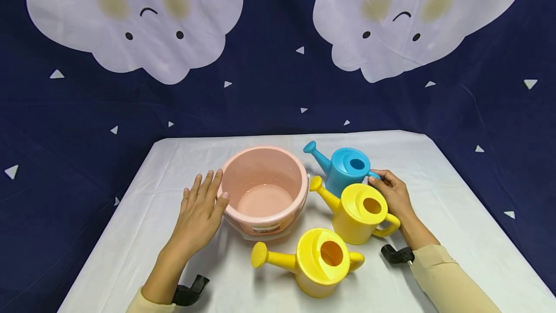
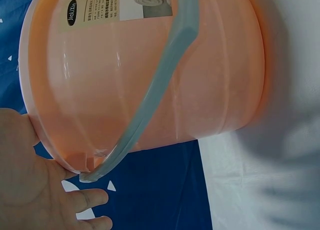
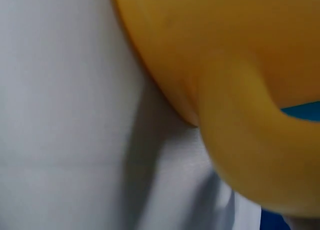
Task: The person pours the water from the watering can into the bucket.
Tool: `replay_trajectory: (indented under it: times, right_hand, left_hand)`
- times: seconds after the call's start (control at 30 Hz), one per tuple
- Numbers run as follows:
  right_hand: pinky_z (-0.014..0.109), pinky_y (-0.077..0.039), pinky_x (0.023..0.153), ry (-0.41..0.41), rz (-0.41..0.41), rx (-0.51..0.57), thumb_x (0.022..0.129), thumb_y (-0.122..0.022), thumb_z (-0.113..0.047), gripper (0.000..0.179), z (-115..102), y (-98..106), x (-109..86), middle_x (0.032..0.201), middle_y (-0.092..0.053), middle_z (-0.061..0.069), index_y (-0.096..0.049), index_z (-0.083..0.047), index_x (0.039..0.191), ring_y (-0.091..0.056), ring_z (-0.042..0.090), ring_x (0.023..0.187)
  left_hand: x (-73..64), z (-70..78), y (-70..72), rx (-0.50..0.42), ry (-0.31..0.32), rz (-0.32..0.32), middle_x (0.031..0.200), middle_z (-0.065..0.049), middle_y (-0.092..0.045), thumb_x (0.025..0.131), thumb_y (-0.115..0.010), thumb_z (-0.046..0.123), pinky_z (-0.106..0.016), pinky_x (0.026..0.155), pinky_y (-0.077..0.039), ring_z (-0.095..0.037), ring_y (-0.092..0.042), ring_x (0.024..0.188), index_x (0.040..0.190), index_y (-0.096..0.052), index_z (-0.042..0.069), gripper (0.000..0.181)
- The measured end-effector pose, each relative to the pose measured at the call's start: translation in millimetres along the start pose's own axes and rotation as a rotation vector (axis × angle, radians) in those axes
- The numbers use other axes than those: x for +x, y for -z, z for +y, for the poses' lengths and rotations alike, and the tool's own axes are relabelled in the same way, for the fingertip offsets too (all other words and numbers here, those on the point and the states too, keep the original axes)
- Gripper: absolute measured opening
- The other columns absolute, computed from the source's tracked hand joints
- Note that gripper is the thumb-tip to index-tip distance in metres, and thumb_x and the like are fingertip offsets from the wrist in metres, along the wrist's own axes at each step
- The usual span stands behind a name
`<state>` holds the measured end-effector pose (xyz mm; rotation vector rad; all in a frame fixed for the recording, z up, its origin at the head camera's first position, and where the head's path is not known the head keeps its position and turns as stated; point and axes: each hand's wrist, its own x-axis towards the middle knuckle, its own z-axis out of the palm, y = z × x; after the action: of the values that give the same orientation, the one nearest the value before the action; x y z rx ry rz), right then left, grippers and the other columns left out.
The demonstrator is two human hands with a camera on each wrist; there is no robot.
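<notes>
My left hand point(image 1: 196, 223) rests with straight fingers at the left rim of a pink bucket point(image 1: 266, 170). The left wrist view shows the bucket's pale grey handle point(image 2: 155, 89) hanging along its labelled side. With thumb and fingers my right hand point(image 1: 397, 199) pinches the handle of a blue watering can point(image 1: 343, 173), right of the bucket. Just in front of that can is a yellow watering can point(image 1: 354, 221), whose handle point(image 3: 240, 120) fills much of the right wrist view and hides the right hand there. Nearest me stands a second yellow watering can point(image 1: 317, 269), its spout to the left.
Everything stands on a table with a white cloth point(image 1: 130, 255). Behind it hangs a dark blue curtain point(image 1: 269, 100) with white clouds and small triangles. Both wrists wear a black camera mount point(image 1: 191, 290) low over the cloth.
</notes>
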<state>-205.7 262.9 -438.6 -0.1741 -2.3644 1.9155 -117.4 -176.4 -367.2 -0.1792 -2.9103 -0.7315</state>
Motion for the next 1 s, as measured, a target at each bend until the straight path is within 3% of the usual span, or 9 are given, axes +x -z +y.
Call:
replay_trajectory:
  times: [0.37,0.57,0.73,0.87,1.0]
  right_hand:
    - [0.011,-0.045,0.08,-0.021,-0.005,-0.217,0.092,-0.057,-0.044,0.049,-7,5,-2.4,0.109,-0.057,-0.012,-0.055,-0.012,0.129,-0.051,-0.001,0.095]
    - [0.037,-0.041,0.102,-0.03,-0.006,-0.288,0.093,-0.05,-0.05,0.055,-16,11,-5.5,0.128,-0.053,0.002,-0.051,-0.015,0.134,-0.046,0.0,0.104]
    - [0.051,-0.036,0.107,0.001,0.018,-0.264,0.095,-0.049,-0.047,0.054,-27,17,-9.6,0.133,-0.052,0.01,-0.051,-0.011,0.135,-0.046,-0.003,0.104]
    - [0.046,-0.039,0.103,0.033,0.043,-0.292,0.096,-0.047,-0.046,0.052,-35,20,-14.0,0.128,-0.056,0.006,-0.052,-0.01,0.134,-0.047,-0.006,0.101]
    - [0.031,-0.041,0.091,0.058,0.072,-0.341,0.096,-0.048,-0.045,0.049,-42,22,-21.0,0.122,-0.059,-0.001,-0.054,-0.012,0.132,-0.047,-0.006,0.098]
  left_hand:
    - [0.9,-1.0,-3.5,-0.021,-0.002,-0.007,0.16,-0.013,-0.013,0.101,-0.024,0.05,-0.062,0.114,0.001,-0.036,0.0,0.148,0.153,-0.01,0.027,0.058]
    - [1.4,-0.2,-3.2,-0.027,-0.008,0.002,0.159,-0.014,-0.014,0.101,-0.024,0.049,-0.062,0.115,0.001,-0.036,0.0,0.148,0.153,-0.011,0.026,0.058]
    - [1.5,0.0,-3.1,-0.027,-0.003,-0.004,0.159,-0.013,-0.013,0.101,-0.023,0.049,-0.061,0.115,0.002,-0.035,0.001,0.148,0.153,-0.007,0.022,0.061]
    - [0.1,-0.4,-2.6,-0.029,0.007,-0.007,0.16,-0.011,-0.012,0.101,-0.023,0.049,-0.06,0.116,0.002,-0.034,0.002,0.148,0.153,-0.006,0.016,0.063]
    - [-2.4,-1.7,-2.4,-0.045,0.012,0.0,0.16,-0.012,-0.012,0.102,-0.022,0.047,-0.059,0.116,0.002,-0.033,0.001,0.149,0.153,-0.007,0.015,0.062]
